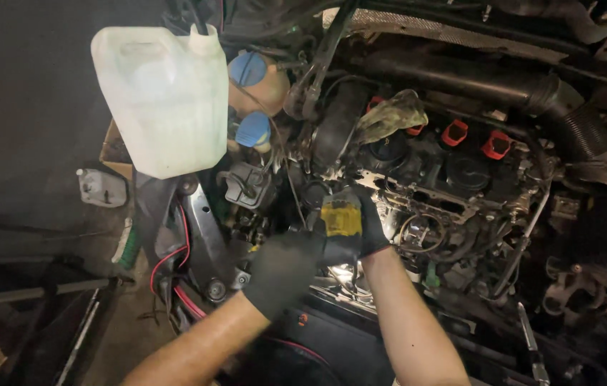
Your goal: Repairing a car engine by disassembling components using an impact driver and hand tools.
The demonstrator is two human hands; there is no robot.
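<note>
Black-gloved, the left hand (282, 268) and right hand (360, 229) both grasp a yellowed tool (340, 218), steadying it at the engine's (461, 179) near edge.

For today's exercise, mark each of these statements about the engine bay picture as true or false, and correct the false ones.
1. Both hands wear black gloves. True: the left hand and the right hand are gloved.
2. The white plastic jerrycan lies on the floor. False: it sits up at the left of the engine bay.
3. The connectors on top of the engine are red. True.
4. The two round caps beside the jerrycan are green. False: they are blue.
5. A crumpled rag rests on the engine. True.
</note>
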